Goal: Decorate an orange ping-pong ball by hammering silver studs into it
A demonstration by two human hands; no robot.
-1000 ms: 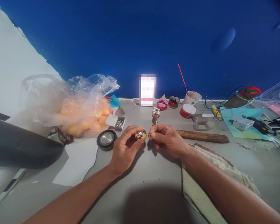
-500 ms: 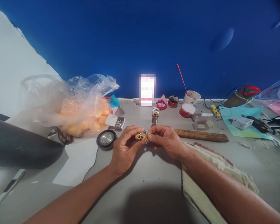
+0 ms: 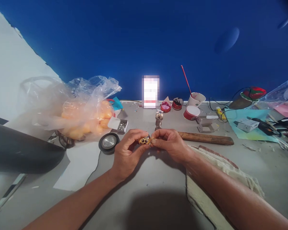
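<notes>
My left hand (image 3: 127, 151) pinches a small yellow ball studded with dark, shiny stones (image 3: 144, 139) between thumb and fingers, just above the grey table (image 3: 144, 179). My right hand (image 3: 170, 143) has its thumb and forefinger pinched together and pressed against the ball's right side; whatever it holds there is too small to see. Behind the hands stands a similar decorated ball on a small stand (image 3: 159, 118). An open little box of small shiny pieces (image 3: 120, 125) lies left of that.
A clear plastic bag of orange balls (image 3: 84, 110) sits at the left. Near it are a round black tin (image 3: 108, 142) and white paper (image 3: 80, 163). A wooden stick (image 3: 206, 138), red-and-white cups (image 3: 192, 112), small pots and tools lie behind and right. A cloth-covered board (image 3: 213, 185) is under my right forearm.
My right hand has moved left from a small gap to touch the ball's right side. The left hand has kept the ball almost still.
</notes>
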